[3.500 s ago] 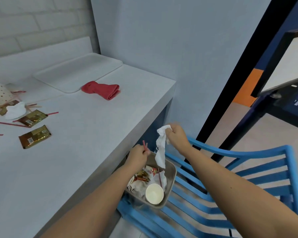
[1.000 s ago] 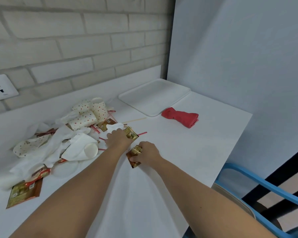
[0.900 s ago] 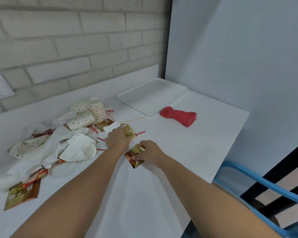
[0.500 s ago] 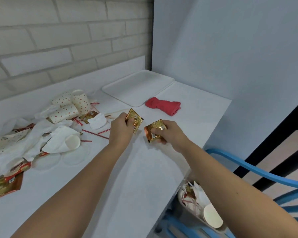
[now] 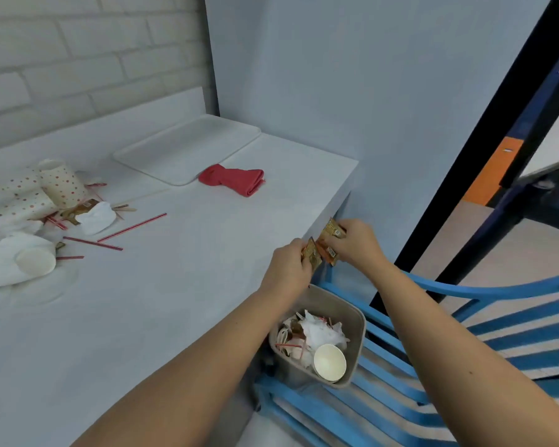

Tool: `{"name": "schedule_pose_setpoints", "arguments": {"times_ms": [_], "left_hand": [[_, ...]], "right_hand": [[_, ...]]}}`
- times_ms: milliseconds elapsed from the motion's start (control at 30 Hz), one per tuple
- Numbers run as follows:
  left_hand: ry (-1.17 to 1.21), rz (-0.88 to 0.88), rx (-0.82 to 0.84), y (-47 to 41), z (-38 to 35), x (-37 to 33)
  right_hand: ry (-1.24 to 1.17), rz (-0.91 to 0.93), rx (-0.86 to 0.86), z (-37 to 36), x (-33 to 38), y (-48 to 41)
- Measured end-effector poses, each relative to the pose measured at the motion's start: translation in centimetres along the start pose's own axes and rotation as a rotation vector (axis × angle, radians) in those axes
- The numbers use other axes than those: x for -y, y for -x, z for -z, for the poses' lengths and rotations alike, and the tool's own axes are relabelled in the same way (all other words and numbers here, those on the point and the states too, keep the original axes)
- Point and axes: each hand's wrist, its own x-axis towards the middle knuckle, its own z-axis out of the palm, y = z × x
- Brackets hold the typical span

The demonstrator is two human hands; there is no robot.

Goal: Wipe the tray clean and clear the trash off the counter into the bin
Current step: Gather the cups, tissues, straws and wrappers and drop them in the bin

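My left hand (image 5: 288, 269) pinches a gold sachet (image 5: 311, 258) at the counter's right edge. Beside it my right hand (image 5: 357, 245) grips a second gold and orange sachet (image 5: 330, 242). Both hands hover just above the beige bin (image 5: 357, 330), which stands on a blue chair and holds crumpled paper, straws and a paper cup. The white tray (image 5: 188, 150) lies at the back of the white counter (image 5: 175, 285), with a folded red cloth (image 5: 233, 180) at its near corner.
Dotted paper cups (image 5: 58, 183), white wrappers (image 5: 13, 262) and red straws (image 5: 131, 227) litter the counter's left side. The blue slatted chair (image 5: 465, 333) stands against the counter's right end. A grey wall rises behind, and a dark door frame runs at right.
Both hands picked a sachet off the counter, then carried them right, past the counter's edge to above the bin. My view swung right and down, bringing the bin and chair into sight.
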Motion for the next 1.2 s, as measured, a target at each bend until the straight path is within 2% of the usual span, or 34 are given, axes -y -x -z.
{"name": "schedule_pose_setpoints", "arguments": {"times_ms": [167, 333, 467, 633, 800, 933, 1200], "left_hand": [[-0.177, 0.135, 0.196, 0.8, -4.8, 0.5], [-0.265, 0.264, 0.232, 1.7, -6.9, 2.4], [-0.297, 0.26, 0.212, 2.1, -7.3, 2.9], [-0.19, 0.215, 0.004, 2.0, -6.5, 2.0], [-0.091, 0.141, -0.28, 2.2, -3.6, 0.6], [-0.067, 0.145, -0.454, 2.5, -0.5, 0.3], [-0.152, 0.277, -0.625, 6.1, 7.1, 4.4]], "right_hand": [[0.165, -0.115, 0.123, -2.1, -5.5, 1.2], [0.246, -0.115, 0.267, -3.4, -8.3, 1.8], [0.305, -0.006, 0.334, -2.9, -8.5, 1.1], [0.321, 0.141, 0.368, -2.2, -5.8, 0.6], [0.273, 0.323, 0.346, -1.5, -0.3, 0.3], [0.246, 0.419, 0.343, -2.1, 3.9, 0.7], [0.185, 0.574, 0.394, -6.8, 11.1, 3.3]]}}
